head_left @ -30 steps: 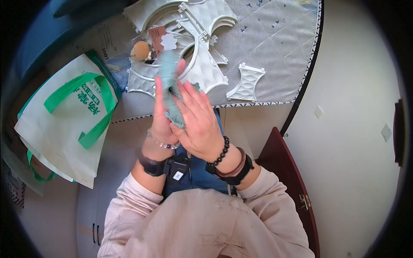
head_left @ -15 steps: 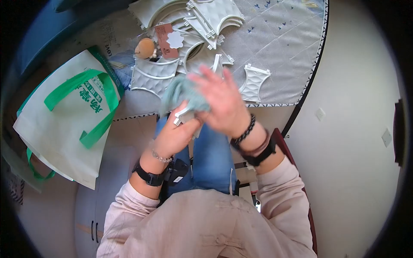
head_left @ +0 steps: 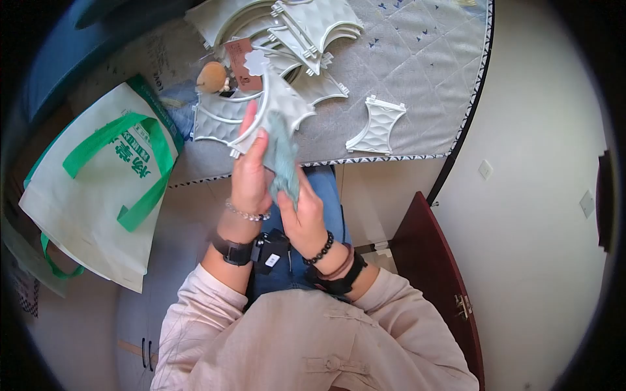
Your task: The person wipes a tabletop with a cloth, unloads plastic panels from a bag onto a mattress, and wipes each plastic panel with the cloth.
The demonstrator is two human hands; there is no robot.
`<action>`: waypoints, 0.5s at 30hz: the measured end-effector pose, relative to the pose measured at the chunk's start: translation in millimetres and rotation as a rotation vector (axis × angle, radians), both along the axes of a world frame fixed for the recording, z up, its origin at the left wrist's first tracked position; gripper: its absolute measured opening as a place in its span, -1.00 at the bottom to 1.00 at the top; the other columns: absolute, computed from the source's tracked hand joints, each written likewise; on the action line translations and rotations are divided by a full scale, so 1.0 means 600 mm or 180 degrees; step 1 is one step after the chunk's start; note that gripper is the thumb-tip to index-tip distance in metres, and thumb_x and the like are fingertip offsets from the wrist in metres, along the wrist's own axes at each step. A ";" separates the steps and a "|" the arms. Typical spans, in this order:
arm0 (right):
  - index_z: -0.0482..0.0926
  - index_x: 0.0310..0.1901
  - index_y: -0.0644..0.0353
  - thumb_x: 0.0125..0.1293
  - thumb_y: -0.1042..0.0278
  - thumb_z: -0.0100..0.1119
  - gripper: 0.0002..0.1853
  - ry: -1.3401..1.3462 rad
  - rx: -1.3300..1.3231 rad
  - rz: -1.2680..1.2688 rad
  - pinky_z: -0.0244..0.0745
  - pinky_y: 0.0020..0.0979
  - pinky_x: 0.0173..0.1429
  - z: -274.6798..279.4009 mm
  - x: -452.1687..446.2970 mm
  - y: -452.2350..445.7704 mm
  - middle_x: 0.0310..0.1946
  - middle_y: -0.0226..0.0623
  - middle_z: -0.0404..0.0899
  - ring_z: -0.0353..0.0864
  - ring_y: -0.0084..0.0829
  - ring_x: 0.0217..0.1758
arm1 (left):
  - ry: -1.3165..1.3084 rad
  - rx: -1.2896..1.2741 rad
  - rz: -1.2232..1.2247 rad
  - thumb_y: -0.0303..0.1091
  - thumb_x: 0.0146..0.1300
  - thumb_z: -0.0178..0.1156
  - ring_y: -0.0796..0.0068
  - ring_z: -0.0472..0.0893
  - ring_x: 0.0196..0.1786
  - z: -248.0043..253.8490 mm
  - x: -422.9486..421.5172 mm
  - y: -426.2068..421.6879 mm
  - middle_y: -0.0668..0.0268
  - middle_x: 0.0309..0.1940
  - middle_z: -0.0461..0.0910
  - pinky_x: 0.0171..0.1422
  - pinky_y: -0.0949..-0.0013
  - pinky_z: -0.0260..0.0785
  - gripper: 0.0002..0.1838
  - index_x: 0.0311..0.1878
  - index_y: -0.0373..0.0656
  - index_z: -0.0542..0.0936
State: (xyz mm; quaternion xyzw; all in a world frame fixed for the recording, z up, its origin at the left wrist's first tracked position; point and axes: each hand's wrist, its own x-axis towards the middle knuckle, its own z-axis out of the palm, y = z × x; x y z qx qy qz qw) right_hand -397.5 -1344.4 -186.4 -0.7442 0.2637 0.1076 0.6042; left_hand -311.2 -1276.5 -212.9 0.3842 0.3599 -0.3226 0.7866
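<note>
My left hand (head_left: 249,173) grips the lower left corner of a white plastic panel (head_left: 282,98) with curved edges and small clips. The panel is held up above the front edge of the quilted surface. In my right hand (head_left: 305,218) is a pale green cloth (head_left: 281,153), pinched at its lower end. The cloth lies against the panel's lower part and covers some of it. Beyond the held panel, similar white panels (head_left: 323,25) are heaped. One more white panel (head_left: 378,125) lies alone to the right.
A grey quilted cover (head_left: 430,78) with a patterned border lies under the panels. A brownish card (head_left: 242,68) and a round peach-coloured object (head_left: 212,77) sit beside the heap. At left stands a white bag (head_left: 85,195) with green handles. A dark red door (head_left: 430,274) is at lower right.
My left hand has turned and moved forward, bringing a panel into plain view over the heap. My right hand has come down and inward with the cloth, which now hangs lengthwise on the panel.
</note>
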 end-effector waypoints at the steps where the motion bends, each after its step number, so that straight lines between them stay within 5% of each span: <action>1: 0.30 0.10 0.43 0.30 0.33 -0.07 -0.59 -0.0010 -0.0010 -0.0020 0.21 -0.25 0.24 -0.004 -0.005 -0.010 0.12 0.21 0.29 0.33 0.02 0.19 | -0.0010 -0.0010 -0.0020 -0.44 0.33 -0.12 0.40 0.34 0.19 -0.006 0.007 0.004 0.21 0.24 0.24 0.23 0.34 0.21 -0.45 0.37 -0.04 0.03; 4: 0.41 0.00 0.33 0.34 0.23 -0.10 -0.65 0.0628 0.0464 -0.1197 0.39 -0.26 0.03 -0.023 -0.010 -0.090 -0.13 -0.08 0.51 0.52 -0.20 -0.14 | -0.0188 0.0108 -0.0049 -0.47 0.25 -0.06 0.29 0.38 0.16 -0.002 0.024 0.016 0.23 0.19 0.29 0.17 0.19 0.33 -0.41 0.35 0.00 0.07; 6: 0.39 0.05 0.26 0.36 0.18 -0.10 -0.64 0.0070 0.1349 -0.2421 0.35 -0.40 0.07 -0.049 0.068 -0.179 -0.07 -0.18 0.49 0.47 -0.39 -0.01 | -0.0231 0.0068 -0.0202 -0.49 0.22 -0.05 0.26 0.38 0.15 0.005 0.033 0.020 0.22 0.17 0.30 0.12 0.17 0.37 -0.40 0.34 -0.01 0.10; 9: 0.30 0.14 0.25 0.34 0.17 -0.04 -0.57 -0.0327 0.1752 -0.2882 0.23 -0.33 0.21 -0.109 0.102 -0.261 0.11 -0.12 0.33 0.33 -0.37 0.16 | -0.0121 -0.0097 -0.0356 -0.59 0.10 0.01 0.29 0.44 0.07 -0.004 0.026 0.026 0.24 0.07 0.36 0.05 0.15 0.45 -0.44 0.23 -0.09 0.23; 11: 0.22 0.19 0.22 0.28 0.08 0.00 -0.46 -0.0140 -0.0795 -0.1478 0.03 -0.27 0.31 -0.116 0.102 -0.249 0.21 -0.15 0.21 0.10 -0.33 0.33 | 0.0211 0.0372 -0.1311 -0.62 0.06 0.08 0.37 0.50 -0.05 -0.017 0.021 0.033 0.26 -0.02 0.43 -0.04 0.23 0.49 -0.51 0.12 -0.15 0.32; 13: 0.25 0.18 0.21 0.19 0.12 0.09 -0.43 -0.0533 -0.1817 0.1036 0.06 -0.24 0.31 -0.067 0.069 -0.218 0.19 -0.16 0.25 0.10 -0.23 0.34 | 0.0130 0.0322 -0.1727 -0.62 0.04 0.14 0.50 0.53 -0.20 -0.018 0.012 0.033 0.31 -0.20 0.52 -0.15 0.40 0.47 -0.66 -0.06 -0.20 0.44; 15: 0.32 0.12 0.18 0.15 0.21 0.11 -0.50 -0.0918 -0.1977 0.2840 0.15 -0.20 0.25 -0.042 0.047 -0.182 0.06 -0.12 0.39 0.31 -0.26 0.21 | -0.0732 0.0291 -0.3396 -0.54 0.06 0.18 0.60 0.52 -0.29 -0.027 0.009 0.028 0.37 -0.34 0.55 -0.23 0.50 0.42 -0.79 -0.18 -0.21 0.52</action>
